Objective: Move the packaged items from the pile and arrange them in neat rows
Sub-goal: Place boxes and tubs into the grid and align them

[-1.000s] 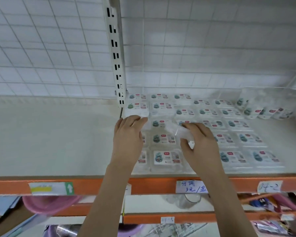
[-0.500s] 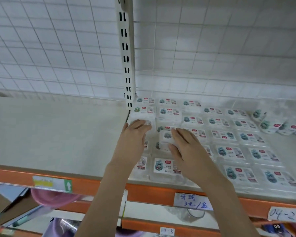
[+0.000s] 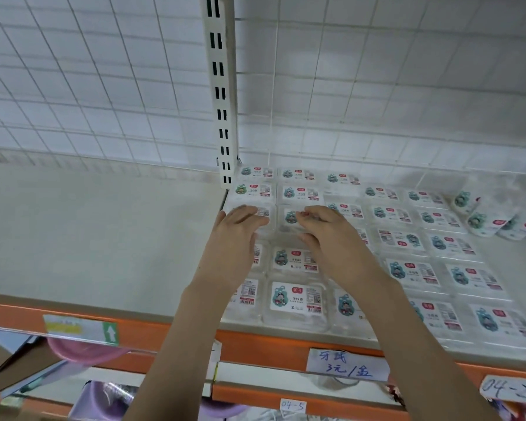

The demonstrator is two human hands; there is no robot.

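Clear plastic boxes with white labels lie flat in rows (image 3: 298, 302) across the right half of the grey shelf (image 3: 104, 238). A loose pile of the same packages (image 3: 492, 217) sits at the far right. My right hand (image 3: 331, 244) grips one box (image 3: 290, 218) by its near and far edges, setting it in the second column, third row from the back. My left hand (image 3: 234, 241) rests palm-down with fingers on the box (image 3: 263, 211) beside it in the leftmost column. Both hands hide parts of the boxes beneath them.
A white slotted upright (image 3: 222, 92) stands at the back just left of the rows, against a wire-grid back wall. The shelf's orange front rail (image 3: 255, 341) carries handwritten price tags (image 3: 345, 364). Pink items sit on the lower shelf.
My right hand carried a box from above the middle rows farther back and lowered it into the row. My left hand slid forward onto the neighbouring box. The view shifted left and closer.
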